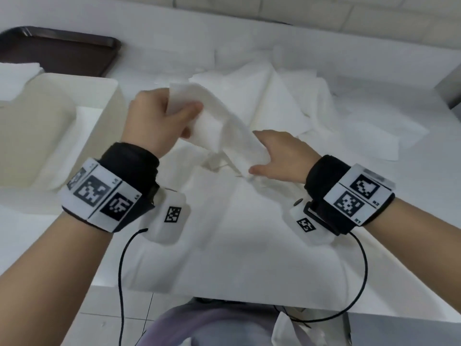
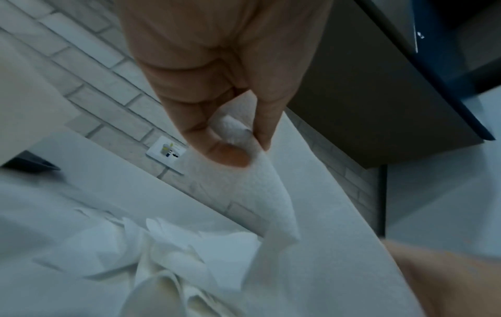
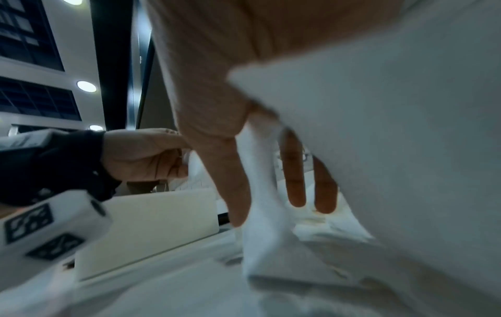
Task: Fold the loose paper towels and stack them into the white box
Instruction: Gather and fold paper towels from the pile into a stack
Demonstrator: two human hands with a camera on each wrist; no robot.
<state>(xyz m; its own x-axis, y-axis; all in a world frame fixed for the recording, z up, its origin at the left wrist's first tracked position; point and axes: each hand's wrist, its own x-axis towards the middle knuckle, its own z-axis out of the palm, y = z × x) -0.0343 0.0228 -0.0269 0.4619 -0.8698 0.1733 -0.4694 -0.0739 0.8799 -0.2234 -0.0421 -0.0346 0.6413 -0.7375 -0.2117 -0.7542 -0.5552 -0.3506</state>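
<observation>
One paper towel [image 1: 219, 126] is held in the air above the table [image 1: 411, 186], stretched slantwise between both hands, just right of the white box [image 1: 104, 108]. Its upper corner is pinched between thumb and curled fingers of the left hand [image 1: 159, 121]; the pinch is confirmed in the left wrist view. The lower end is taken by the right hand [image 1: 282, 156], fingers nearly straight, sheet passed between thumb and fingers; grip firmness cannot be told. A pile of loose towels [image 1: 287, 96] is left behind it, unfolded. Some folded sheets [image 1: 82, 136] appear to be stacked in the box already. Step judged: opening out a sheet before folding. Next needed: corners matched, sheet halved, crease pressed, then laid in the box.
</observation>
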